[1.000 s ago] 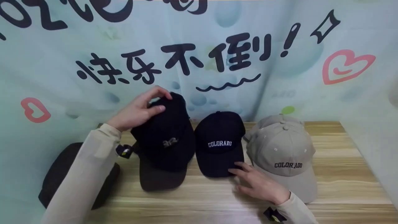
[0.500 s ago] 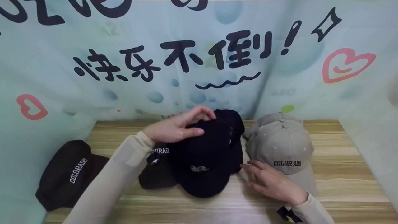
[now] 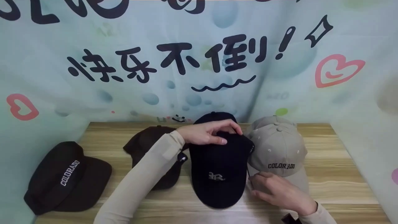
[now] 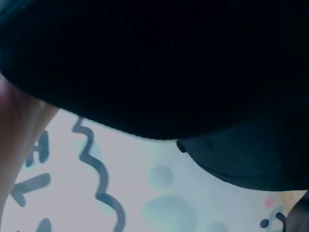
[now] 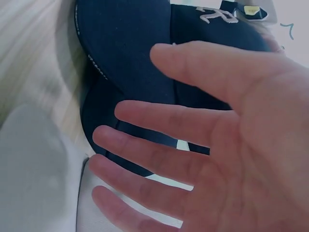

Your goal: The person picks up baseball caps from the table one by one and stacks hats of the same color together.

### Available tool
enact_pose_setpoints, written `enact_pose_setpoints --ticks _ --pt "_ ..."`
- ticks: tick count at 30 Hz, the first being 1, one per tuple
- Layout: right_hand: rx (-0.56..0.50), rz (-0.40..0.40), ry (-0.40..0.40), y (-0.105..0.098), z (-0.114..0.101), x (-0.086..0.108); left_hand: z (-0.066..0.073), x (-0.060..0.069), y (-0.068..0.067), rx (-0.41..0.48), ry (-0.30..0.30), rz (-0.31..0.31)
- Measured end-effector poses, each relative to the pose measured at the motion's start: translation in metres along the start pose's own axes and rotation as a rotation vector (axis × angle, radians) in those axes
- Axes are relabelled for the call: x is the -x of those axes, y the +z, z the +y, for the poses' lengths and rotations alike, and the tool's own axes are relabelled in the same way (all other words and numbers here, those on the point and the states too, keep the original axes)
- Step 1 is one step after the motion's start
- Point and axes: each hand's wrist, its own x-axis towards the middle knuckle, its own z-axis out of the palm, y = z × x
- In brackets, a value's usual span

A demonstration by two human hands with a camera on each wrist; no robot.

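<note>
My left hand (image 3: 211, 132) grips the crown of a navy baseball cap (image 3: 219, 160) with a small silver emblem, its thumb on the front and fingers over the top. In the left wrist view the dark cap (image 4: 159, 63) fills the upper part. Behind it shows the top of another navy cap (image 3: 214, 116), mostly hidden. My right hand (image 3: 276, 189) hovers by the held cap's right side, in front of the grey caps. Its fingers are extended in the right wrist view, beside the navy brim (image 5: 125, 43), and I cannot tell whether they touch.
Two grey caps, the front one lettered COLORADO (image 3: 276, 152), are nested at right. A brown cap (image 3: 143, 140) lies partly behind my left forearm. Another brown COLORADO cap (image 3: 65, 177) is turned sideways at far left. A printed cloth (image 3: 124, 99) hangs behind the wooden table (image 3: 335, 161).
My left hand has carried the emblem cap rightward off the brown cap to in front of the other navy cap. My right hand has shifted right, away from that cap's brim.
</note>
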Motion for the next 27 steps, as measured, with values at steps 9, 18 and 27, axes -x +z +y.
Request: enact_pose_setpoints --ticks 9,18,27 --pt "-0.062 -0.044 0.019 0.003 0.001 0.001 -0.014 -0.017 -0.004 0.082 0.042 -0.056" --pt "-0.065 -0.065 0.027 0.003 -0.003 -0.005 -0.024 -0.019 -0.015 0.078 -0.048 -0.067" --pt "-0.036 -0.058 0.036 0.005 -0.009 -0.015 -0.043 -0.009 -0.030 -0.144 -0.359 0.157"
